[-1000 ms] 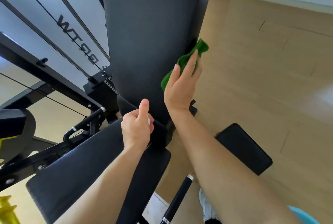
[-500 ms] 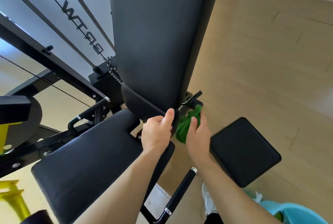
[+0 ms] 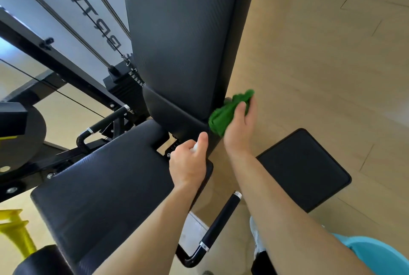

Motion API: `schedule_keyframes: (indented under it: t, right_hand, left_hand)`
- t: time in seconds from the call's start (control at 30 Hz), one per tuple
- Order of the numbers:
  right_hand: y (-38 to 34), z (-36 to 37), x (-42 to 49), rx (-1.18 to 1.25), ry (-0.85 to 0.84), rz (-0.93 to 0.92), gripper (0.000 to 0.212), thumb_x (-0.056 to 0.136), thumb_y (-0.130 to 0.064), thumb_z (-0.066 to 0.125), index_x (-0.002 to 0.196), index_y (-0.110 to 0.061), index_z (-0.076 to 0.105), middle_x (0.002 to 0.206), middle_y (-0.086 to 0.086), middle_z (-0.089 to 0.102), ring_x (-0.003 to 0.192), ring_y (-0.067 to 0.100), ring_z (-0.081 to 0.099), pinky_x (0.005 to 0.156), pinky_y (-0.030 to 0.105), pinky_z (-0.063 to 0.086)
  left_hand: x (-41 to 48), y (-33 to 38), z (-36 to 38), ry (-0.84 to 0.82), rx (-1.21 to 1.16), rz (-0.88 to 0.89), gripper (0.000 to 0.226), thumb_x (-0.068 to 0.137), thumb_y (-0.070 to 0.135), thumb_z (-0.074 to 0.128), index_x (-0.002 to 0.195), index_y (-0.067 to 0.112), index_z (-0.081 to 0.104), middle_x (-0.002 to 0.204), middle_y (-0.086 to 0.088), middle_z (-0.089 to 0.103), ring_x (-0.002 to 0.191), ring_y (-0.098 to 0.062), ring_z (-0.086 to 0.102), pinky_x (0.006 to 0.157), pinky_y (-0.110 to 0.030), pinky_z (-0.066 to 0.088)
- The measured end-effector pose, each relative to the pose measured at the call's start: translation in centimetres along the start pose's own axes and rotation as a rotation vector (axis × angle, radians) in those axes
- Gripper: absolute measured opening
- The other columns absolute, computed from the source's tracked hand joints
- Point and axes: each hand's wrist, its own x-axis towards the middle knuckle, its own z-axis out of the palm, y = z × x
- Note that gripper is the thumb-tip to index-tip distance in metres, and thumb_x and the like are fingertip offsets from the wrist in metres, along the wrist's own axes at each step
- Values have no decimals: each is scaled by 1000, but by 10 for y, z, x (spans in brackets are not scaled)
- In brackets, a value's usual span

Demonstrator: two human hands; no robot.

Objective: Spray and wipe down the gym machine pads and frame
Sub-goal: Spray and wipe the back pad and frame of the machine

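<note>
The tall black back pad (image 3: 183, 31) of the gym machine rises in the middle, with the black seat pad (image 3: 106, 188) below it at the left. My right hand (image 3: 240, 128) presses a bunched green cloth (image 3: 225, 115) against the lower right edge of the back pad. My left hand (image 3: 190, 164) is closed around a small white spray bottle (image 3: 195, 146), almost wholly hidden by the fingers, just above the seat pad's right corner. The two hands are close together.
Black frame bars and cables (image 3: 66, 71) run at the left, with a grip handle (image 3: 106, 122) beside the seat. Another handle (image 3: 219, 223) lies below. A square black pad (image 3: 303, 168) sits at the right over wooden floor. A blue tub (image 3: 374, 254) is at the bottom right; yellow parts (image 3: 15, 230) bottom left.
My right hand slid the cloth down the back pad's right edge to its base, then came slightly back up and outward. The left hand stayed near the seat junction.
</note>
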Motion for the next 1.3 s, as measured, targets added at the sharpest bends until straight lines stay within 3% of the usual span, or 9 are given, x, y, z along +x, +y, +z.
schedule_keyframes:
  t: [0.13, 0.3, 0.5, 0.63, 0.77, 0.93, 1.07, 1.2, 1.3]
  right_hand:
    - [16, 65, 8, -122, 207, -231, 46, 107, -29, 31, 151, -17, 41, 141, -2, 52, 119, -15, 43, 100, 12, 38]
    - [70, 65, -16, -249, 185, -154, 50, 107, -32, 25, 150, -11, 40, 140, 4, 53, 124, 9, 53, 102, 23, 44]
    - [42, 80, -19, -137, 285, 142, 44, 110, -24, 28, 153, -19, 37, 147, 3, 51, 133, 19, 51, 109, 28, 41]
    - [6, 104, -47, 33, 307, 387, 49, 110, -27, 29, 159, -23, 24, 153, 5, 45, 135, 28, 50, 112, 40, 43]
    - [-11, 103, -45, 58, 319, 564, 45, 107, -16, 36, 152, -20, 37, 142, 3, 53, 121, 28, 59, 104, 41, 48]
    - [-39, 80, -62, 125, -73, 689, 25, 100, -5, 46, 112, -8, 68, 111, 17, 72, 101, 32, 71, 89, 47, 59]
    - [-79, 89, -53, 175, -280, 619, 27, 105, -13, 45, 123, -14, 65, 117, 13, 71, 106, 28, 71, 87, 41, 59]
    - [-116, 113, -38, 149, -486, 585, 34, 105, -22, 44, 134, -25, 61, 124, 7, 70, 115, 23, 68, 102, 44, 52]
    - [-146, 139, -32, -2, -621, 504, 39, 102, -21, 45, 139, -30, 56, 126, 4, 67, 117, 20, 65, 103, 43, 51]
  left_hand:
    - [17, -18, -20, 41, -30, -25, 78, 81, 76, 42, 63, 2, 59, 60, -10, 65, 67, -37, 65, 72, -54, 57]
    - [33, -28, -37, 124, -52, -78, 78, 82, 74, 40, 63, 1, 57, 55, -5, 64, 58, -22, 59, 70, -47, 55]
    - [38, -20, -46, 178, -112, -150, 86, 85, 75, 40, 73, -9, 57, 70, -24, 66, 61, -28, 57, 73, -53, 55]
    - [45, -6, -61, 177, -145, -165, 84, 84, 74, 41, 71, -6, 63, 71, -21, 68, 72, -36, 65, 70, -46, 52]
    - [55, 5, -82, 223, -194, -175, 74, 99, 64, 46, 64, 1, 65, 64, -10, 71, 69, -25, 67, 66, -35, 49]
    - [61, 15, -92, 245, -296, -277, 86, 84, 79, 47, 66, -4, 54, 60, -4, 58, 62, -22, 56, 67, -43, 49]
    - [63, 32, -92, 140, -601, -316, 92, 73, 82, 64, 85, -10, 62, 75, -15, 67, 71, -34, 64, 74, -45, 54]
    - [76, 67, -102, 103, -810, -282, 38, 95, 38, 75, 99, 0, 76, 93, -15, 79, 84, -28, 76, 73, -36, 62]
    - [93, 87, -117, 164, -842, -287, 63, 81, 56, 79, 98, -4, 73, 92, -21, 77, 82, -27, 72, 75, -43, 59]
